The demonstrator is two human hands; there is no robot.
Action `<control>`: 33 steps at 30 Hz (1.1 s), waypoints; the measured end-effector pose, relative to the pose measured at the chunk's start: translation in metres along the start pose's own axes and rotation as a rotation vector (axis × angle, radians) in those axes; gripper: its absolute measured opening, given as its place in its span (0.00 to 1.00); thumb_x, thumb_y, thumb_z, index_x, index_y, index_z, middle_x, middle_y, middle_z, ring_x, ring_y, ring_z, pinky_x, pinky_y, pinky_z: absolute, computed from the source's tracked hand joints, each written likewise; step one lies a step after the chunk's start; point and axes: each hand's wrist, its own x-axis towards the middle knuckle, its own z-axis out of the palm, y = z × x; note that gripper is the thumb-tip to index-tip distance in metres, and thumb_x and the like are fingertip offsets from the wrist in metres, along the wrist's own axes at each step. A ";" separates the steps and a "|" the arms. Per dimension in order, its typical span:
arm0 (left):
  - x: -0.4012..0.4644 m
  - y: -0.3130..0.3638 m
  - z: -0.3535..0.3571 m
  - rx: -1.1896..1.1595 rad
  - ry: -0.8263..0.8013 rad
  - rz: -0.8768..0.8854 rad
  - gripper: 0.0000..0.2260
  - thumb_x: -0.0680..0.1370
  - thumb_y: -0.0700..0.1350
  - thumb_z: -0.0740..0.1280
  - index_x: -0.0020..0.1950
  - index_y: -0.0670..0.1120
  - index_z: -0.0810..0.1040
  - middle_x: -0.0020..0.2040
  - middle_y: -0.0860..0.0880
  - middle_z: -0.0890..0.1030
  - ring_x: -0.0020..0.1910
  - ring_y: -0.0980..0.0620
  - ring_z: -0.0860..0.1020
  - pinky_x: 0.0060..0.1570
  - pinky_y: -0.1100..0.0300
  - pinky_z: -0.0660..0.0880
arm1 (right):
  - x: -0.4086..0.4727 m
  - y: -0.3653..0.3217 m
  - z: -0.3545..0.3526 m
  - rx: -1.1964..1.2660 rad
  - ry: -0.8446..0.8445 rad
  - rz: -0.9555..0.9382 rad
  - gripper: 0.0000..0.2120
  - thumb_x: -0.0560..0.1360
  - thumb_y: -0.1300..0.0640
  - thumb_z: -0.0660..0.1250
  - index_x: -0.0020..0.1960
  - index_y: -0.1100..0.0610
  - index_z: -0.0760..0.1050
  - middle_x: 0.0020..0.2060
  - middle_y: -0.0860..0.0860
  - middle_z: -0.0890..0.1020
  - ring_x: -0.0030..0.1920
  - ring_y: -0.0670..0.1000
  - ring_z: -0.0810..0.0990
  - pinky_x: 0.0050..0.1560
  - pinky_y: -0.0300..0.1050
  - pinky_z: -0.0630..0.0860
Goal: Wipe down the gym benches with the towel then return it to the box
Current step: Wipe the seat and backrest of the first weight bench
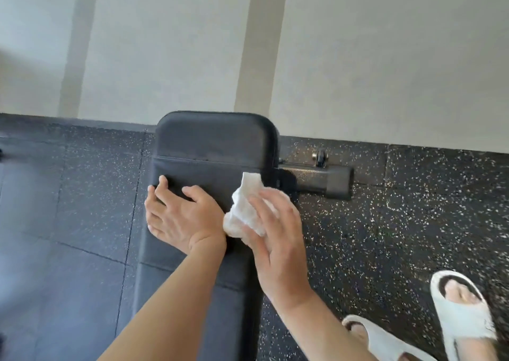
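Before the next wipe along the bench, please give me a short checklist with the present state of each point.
1. Towel is in the right hand: ok, fingers curl round it.
2. Towel touches the bench pad: ok, at the pad's right edge.
3. Left hand steadies the bench: ok, it rests on the left edge.
4. Far end of the pad already wiped: cannot tell.
5. Box for the towel in view: not ok, no box visible.

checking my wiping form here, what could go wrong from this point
The towel is bunched in the right hand, so only a small patch may touch the bench, leaving streaks unwiped. The far end of the pad beyond the left hand could get skipped. The open-toed slippers stand close to the bench's metal foot; stubbing seems possible.
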 end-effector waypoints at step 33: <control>-0.001 0.002 0.003 0.028 0.027 -0.001 0.23 0.82 0.50 0.55 0.77 0.50 0.68 0.77 0.46 0.66 0.77 0.38 0.63 0.78 0.40 0.55 | 0.060 -0.004 0.018 0.218 0.187 0.241 0.26 0.82 0.66 0.63 0.79 0.59 0.67 0.79 0.53 0.67 0.80 0.55 0.65 0.78 0.60 0.65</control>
